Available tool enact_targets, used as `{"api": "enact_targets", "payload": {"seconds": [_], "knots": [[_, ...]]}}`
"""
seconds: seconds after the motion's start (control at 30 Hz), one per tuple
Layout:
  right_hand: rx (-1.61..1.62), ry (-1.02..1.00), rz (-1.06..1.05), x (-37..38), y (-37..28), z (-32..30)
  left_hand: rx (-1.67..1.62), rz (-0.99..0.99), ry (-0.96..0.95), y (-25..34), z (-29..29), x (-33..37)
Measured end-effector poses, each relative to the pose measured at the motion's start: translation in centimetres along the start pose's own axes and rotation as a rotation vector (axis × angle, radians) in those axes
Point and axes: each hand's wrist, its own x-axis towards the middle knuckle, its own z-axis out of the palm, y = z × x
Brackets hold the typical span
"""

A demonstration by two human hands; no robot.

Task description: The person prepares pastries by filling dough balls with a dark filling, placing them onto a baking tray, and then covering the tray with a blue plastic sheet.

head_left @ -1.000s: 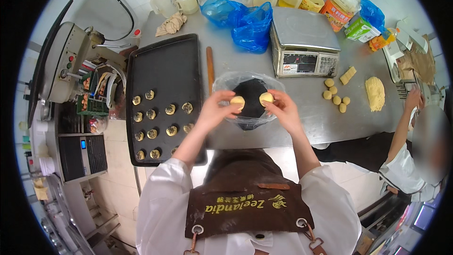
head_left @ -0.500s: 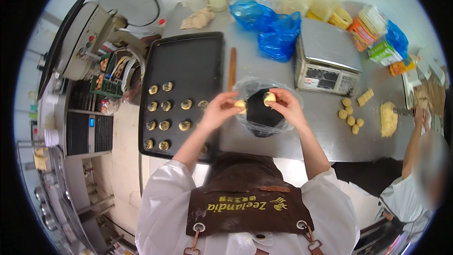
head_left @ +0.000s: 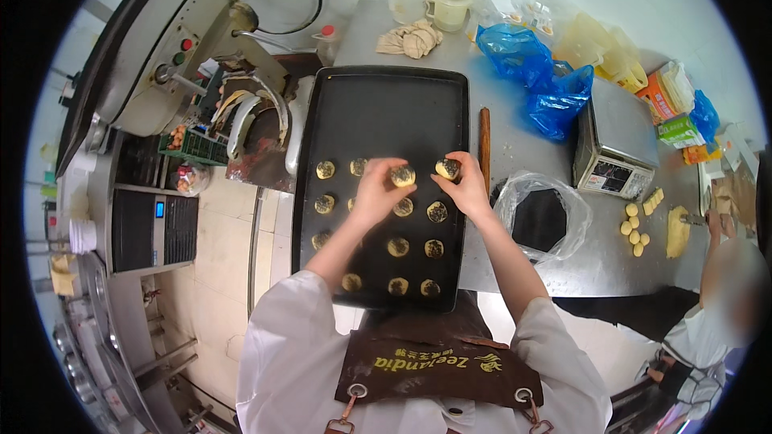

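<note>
My left hand (head_left: 375,191) pinches a yellow dough ball (head_left: 403,176) whose top is coated with black seeds. A second seed-topped dough ball (head_left: 448,168) is between the fingers of my right hand (head_left: 468,193). Both hands are over the large black baking tray (head_left: 386,104). Beneath and around them, several similar balls (head_left: 398,247) sit in rows on the tray's nearer half; my left hand and forearm hide some of them. To the right of the tray, a clear plastic bag (head_left: 575,235) lies open with a dark mass of black seeds (head_left: 539,221) inside.
A rolling pin (head_left: 485,141) lies along the tray's right edge. Farther right are a scale (head_left: 619,149), plain dough balls (head_left: 631,227) and a slab of dough (head_left: 678,233) by a co-worker's hand (head_left: 714,225). Blue plastic bags (head_left: 539,80) and a cloth (head_left: 410,38) lie behind.
Both hands have moved left from above the seed bag to above the tray, each still holding its dough ball. The view has shifted left too.
</note>
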Motion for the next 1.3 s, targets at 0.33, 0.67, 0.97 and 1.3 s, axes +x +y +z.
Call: {"api": "enact_targets", "payload": {"seconds": [0.33,0.67,0.97,1.3], "knots": [[-0.602,0.007,-0.164,1.4,-1.3,1.5,0.748,0.212,-0.098,-3.3,0.3,4.9],[-0.592,-0.166,-0.151,1.2,1.0,2.0,0.772,0.188,-0.132,-4.2,0.7,5.3],[-0.408,0.088,-0.281,-4.5,-4.4,-3.0,0.685,0.312,0.016,0.8,4.6,3.0],[-0.517,0.529,-0.146,-16.6,4.4,-29.1,0.369,0.448,-0.083,9.9,27.0,-1.0]]}}
